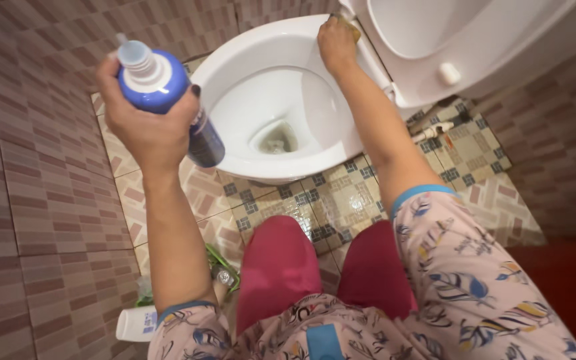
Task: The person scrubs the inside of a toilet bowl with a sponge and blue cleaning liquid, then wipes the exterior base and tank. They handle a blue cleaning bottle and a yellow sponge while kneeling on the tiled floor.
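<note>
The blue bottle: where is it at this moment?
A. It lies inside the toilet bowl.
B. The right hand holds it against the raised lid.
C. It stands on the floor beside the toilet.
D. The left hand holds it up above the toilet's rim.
D: the left hand grips the blue bottle in the air over the near-left rim of the toilet, while the right hand presses a yellowish sponge on the far rim.

Glossy ceramic toilet bowl (pixel 268 100) — shiny plastic blue bottle (pixel 168 93) — glazed floor tiles (pixel 341 200).

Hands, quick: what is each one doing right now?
Left hand: closed around a blue bottle.
Right hand: closed on a yellowish sponge, pressed against the toilet rim.
</note>
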